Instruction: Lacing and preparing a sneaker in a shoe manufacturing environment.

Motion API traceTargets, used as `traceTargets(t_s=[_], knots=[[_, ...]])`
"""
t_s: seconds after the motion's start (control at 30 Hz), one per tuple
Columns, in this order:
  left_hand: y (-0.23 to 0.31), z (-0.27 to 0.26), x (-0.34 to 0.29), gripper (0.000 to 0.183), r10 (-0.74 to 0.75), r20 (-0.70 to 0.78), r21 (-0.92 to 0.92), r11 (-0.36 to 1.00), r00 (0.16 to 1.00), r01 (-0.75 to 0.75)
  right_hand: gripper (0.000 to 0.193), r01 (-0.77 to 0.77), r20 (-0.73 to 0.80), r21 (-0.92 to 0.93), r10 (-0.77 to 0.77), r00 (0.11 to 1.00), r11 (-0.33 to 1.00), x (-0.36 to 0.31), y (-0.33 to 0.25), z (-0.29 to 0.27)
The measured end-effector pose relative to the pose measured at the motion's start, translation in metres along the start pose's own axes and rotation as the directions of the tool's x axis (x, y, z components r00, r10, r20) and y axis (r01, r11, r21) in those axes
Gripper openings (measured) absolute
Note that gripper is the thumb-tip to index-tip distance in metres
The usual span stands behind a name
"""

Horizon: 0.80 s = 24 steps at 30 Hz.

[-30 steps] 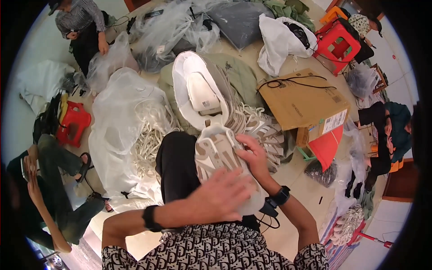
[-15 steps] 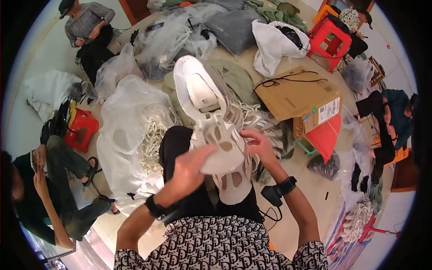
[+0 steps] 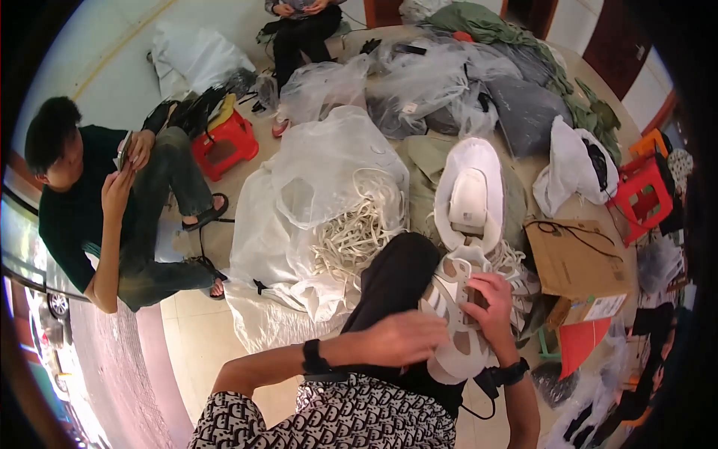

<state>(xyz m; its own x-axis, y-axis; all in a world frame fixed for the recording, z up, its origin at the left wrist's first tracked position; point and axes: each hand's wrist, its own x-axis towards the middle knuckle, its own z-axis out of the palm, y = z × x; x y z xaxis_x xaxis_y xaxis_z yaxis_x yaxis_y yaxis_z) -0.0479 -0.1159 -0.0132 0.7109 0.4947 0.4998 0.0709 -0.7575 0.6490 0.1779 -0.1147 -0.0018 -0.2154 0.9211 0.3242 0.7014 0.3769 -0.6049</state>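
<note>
The beige-and-white shoe upper is lying over your lap, its long axis running away from you, rounded toe nearest. Your left hand is hovering at the toe's left side, fingers blurring; I cannot tell whether they are parted or touching it. Your right hand is sitting nearer the middle, gripping the right edge between thumb and fingers. Beyond, a nested stack of uppers is standing, with a heap of laces lying leftward.

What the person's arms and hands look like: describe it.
Left hand and right hand are ungloved. Each wrist wears a black band; beside the right band are a boxy black module and black cable. The short left sleeve is black and white patterned fabric.
</note>
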Motion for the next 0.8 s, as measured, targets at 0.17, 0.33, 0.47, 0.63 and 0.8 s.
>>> traceTargets(t_s=[0.17,0.33,0.47,0.63,0.8], knots=[[-0.117,-0.059,-0.033,0.011,-0.655,-0.459,-0.057,0.696,0.6,0.715,0.037,-0.112,-0.008,0.035,0.113,0.994,0.993,-0.007,0.01,-0.001],[-0.222,-0.037,-0.115,0.015,-0.569,-0.376,0.6,0.452,0.731,0.66,0.04,-0.113,-0.01,0.065,0.114,0.993,0.991,-0.001,0.01,0.007],[-0.242,-0.033,-0.122,0.015,-0.737,-0.283,0.621,0.346,0.613,0.703,0.04,-0.134,-0.005,0.06,0.135,0.991,0.989,0.003,0.009,0.001],[-0.183,-0.085,-0.069,0.023,-0.852,-0.188,-0.015,0.499,0.488,0.866,0.04,-0.191,0.012,0.159,0.191,0.981,0.969,0.0,0.014,-0.011],[-0.03,-0.127,0.026,0.013,-0.691,0.104,-0.429,0.618,0.716,0.659,0.041,-0.232,0.06,0.27,0.224,0.973,0.934,0.016,-0.004,-0.037]])
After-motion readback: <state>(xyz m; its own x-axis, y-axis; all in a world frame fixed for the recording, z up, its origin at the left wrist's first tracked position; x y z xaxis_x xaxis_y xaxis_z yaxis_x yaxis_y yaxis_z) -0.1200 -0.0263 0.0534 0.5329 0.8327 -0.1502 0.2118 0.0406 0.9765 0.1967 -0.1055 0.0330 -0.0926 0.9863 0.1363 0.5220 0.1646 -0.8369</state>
